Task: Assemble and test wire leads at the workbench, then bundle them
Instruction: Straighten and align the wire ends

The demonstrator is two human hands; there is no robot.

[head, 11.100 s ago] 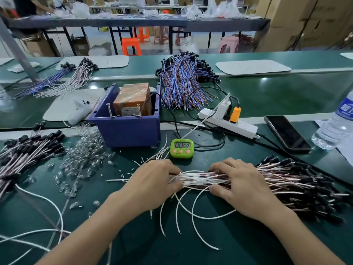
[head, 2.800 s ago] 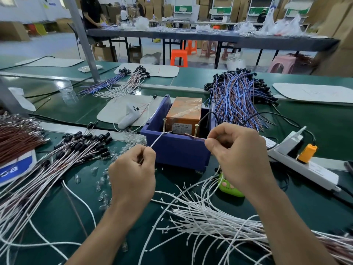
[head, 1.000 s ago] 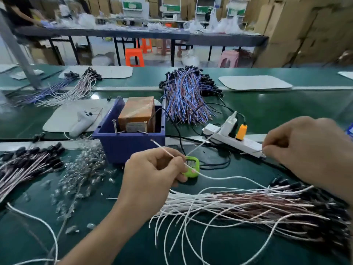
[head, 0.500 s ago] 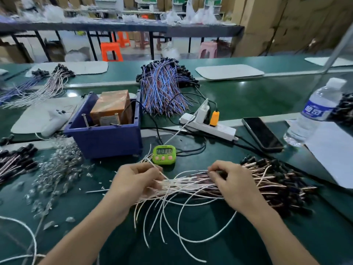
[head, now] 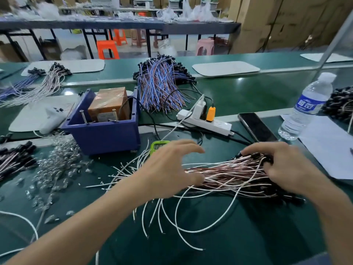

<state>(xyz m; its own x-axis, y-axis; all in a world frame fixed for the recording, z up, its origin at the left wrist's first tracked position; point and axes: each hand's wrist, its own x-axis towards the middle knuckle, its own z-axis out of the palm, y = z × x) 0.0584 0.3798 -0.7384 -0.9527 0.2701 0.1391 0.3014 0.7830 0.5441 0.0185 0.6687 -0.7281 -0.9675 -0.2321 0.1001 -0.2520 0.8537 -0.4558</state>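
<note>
Your left hand has its grip spread. The fingers fan above the loose bundle of white and brown wire leads, and the thumb lies against the strands. Your right hand arches over the bundle's black plug ends at 3 o'clock, with its fingertips on them. Its palm hides the underside, so I cannot tell whether that grip clasps the leads or only presses on them.

The bundle lies flat on the green bench at mid-frame, its white tails splaying toward 7 o'clock. Green surface runs from those tails toward 6 o'clock, and the bench's near edge shows only at the lower right corner.

- **10 o'clock:** the blue plastic bin stands near the bundle.
- **11 o'clock:** the green timer sits just beyond your left fingers, which hide most of it.
- **12 o'clock:** the white power strip lies there, with black cables trailing toward the bundle.
- **1 o'clock:** the black phone.
- **2 o'clock:** the clear water bottle.
- **3 o'clock:** the edge of the white paper sheet lies just beside your right hand, and the frame cuts the sheet off.
- **9 o'clock:** the heap of small clear parts is too blurred to make out.
</note>
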